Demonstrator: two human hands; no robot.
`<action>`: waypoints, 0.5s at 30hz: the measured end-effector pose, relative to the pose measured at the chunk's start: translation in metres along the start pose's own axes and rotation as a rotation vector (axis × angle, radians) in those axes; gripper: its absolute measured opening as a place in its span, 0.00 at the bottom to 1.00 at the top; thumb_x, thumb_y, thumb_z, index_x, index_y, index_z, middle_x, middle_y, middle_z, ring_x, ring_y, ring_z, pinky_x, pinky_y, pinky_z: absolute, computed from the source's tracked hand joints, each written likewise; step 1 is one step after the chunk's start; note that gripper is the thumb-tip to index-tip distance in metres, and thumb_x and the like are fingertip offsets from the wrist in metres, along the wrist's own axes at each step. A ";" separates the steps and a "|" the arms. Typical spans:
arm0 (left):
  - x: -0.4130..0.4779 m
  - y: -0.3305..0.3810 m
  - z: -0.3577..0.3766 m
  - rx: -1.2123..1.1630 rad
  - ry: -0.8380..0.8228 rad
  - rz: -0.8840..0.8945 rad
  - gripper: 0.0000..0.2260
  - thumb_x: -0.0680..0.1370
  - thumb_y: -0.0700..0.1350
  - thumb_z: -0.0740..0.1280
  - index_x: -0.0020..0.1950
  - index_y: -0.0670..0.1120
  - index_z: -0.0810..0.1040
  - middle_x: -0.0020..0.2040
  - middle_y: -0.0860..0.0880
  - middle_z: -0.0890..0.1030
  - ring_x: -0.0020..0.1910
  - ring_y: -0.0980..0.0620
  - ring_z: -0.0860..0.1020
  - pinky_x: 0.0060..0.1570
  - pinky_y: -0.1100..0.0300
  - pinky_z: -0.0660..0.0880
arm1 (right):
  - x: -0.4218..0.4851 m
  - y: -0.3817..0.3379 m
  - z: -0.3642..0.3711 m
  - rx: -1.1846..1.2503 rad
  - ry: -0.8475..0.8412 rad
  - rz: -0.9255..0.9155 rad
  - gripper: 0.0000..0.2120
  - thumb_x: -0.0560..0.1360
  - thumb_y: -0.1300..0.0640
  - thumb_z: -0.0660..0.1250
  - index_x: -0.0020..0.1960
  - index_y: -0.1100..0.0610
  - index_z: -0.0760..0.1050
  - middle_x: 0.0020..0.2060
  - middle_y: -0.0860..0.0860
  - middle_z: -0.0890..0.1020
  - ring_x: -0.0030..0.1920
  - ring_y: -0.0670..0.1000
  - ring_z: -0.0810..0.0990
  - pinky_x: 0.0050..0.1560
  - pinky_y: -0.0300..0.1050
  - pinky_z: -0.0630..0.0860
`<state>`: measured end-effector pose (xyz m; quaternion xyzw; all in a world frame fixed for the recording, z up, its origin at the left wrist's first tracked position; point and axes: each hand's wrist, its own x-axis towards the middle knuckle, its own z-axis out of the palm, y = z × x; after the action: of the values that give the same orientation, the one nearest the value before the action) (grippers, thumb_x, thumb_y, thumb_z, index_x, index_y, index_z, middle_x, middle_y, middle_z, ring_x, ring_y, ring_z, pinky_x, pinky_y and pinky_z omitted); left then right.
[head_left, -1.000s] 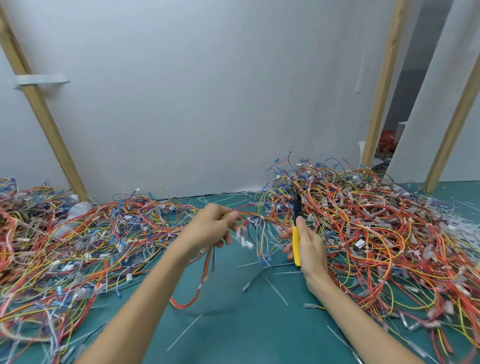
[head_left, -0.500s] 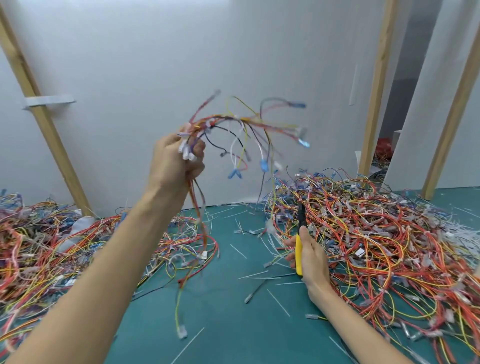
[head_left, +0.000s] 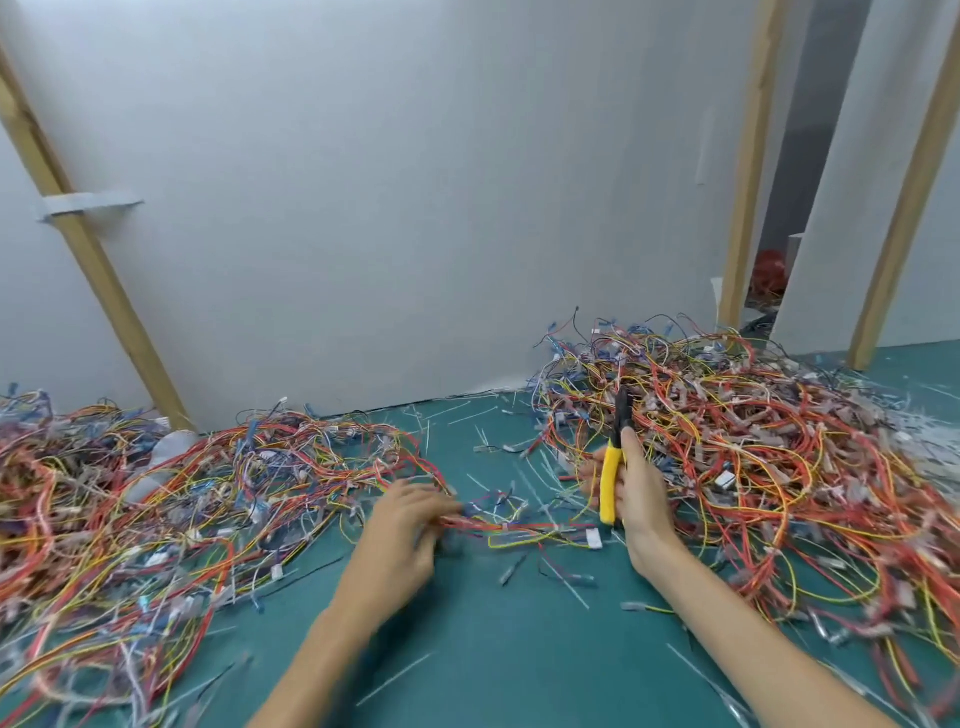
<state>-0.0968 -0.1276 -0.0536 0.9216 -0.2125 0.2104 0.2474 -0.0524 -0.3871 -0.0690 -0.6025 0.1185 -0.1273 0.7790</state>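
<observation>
**Wire bundle down on bench, pliers in right hand**

Left hand (head_left: 402, 530) sits low on the green bench (head_left: 493, 649), fingertips at the near end of a small wire bundle (head_left: 519, 527). The hand is motion-blurred, so I can't tell whether it grips the wires or just touches them. The bundle lies flat on the bench and runs from the left hand's fingertips across to just below the right hand (head_left: 641, 493).

Right hand is clenched around the yellow-handled pliers (head_left: 612, 467), held upright with the black head pointing away from the person.

There's a big wire pile (head_left: 156, 519) left of the left hand and a bigger pile (head_left: 779, 467) right of and behind the right hand. White offcuts (head_left: 550, 499) are scattered between and beyond the hands.
</observation>
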 end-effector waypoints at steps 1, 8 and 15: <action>-0.010 -0.005 0.006 -0.021 -0.035 -0.050 0.22 0.68 0.27 0.66 0.57 0.46 0.84 0.56 0.53 0.82 0.61 0.51 0.76 0.70 0.58 0.63 | -0.001 -0.001 0.000 0.003 -0.005 -0.002 0.25 0.81 0.40 0.57 0.42 0.59 0.79 0.33 0.54 0.84 0.30 0.50 0.80 0.32 0.45 0.75; -0.024 -0.009 0.011 -0.230 0.045 -0.184 0.28 0.67 0.23 0.61 0.58 0.47 0.82 0.53 0.65 0.77 0.53 0.78 0.70 0.59 0.79 0.60 | -0.008 -0.004 0.004 -0.012 -0.020 -0.025 0.24 0.82 0.42 0.56 0.43 0.60 0.78 0.30 0.52 0.83 0.28 0.47 0.81 0.29 0.41 0.76; -0.027 -0.003 0.008 -0.143 0.130 -0.170 0.19 0.73 0.30 0.60 0.58 0.45 0.81 0.52 0.53 0.80 0.55 0.57 0.73 0.56 0.75 0.62 | -0.008 -0.003 0.006 -0.060 -0.039 -0.034 0.24 0.82 0.42 0.55 0.42 0.58 0.77 0.30 0.50 0.83 0.28 0.46 0.80 0.29 0.41 0.76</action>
<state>-0.1149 -0.1221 -0.0744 0.9008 -0.1315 0.2323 0.3426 -0.0582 -0.3798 -0.0646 -0.6300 0.0968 -0.1250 0.7604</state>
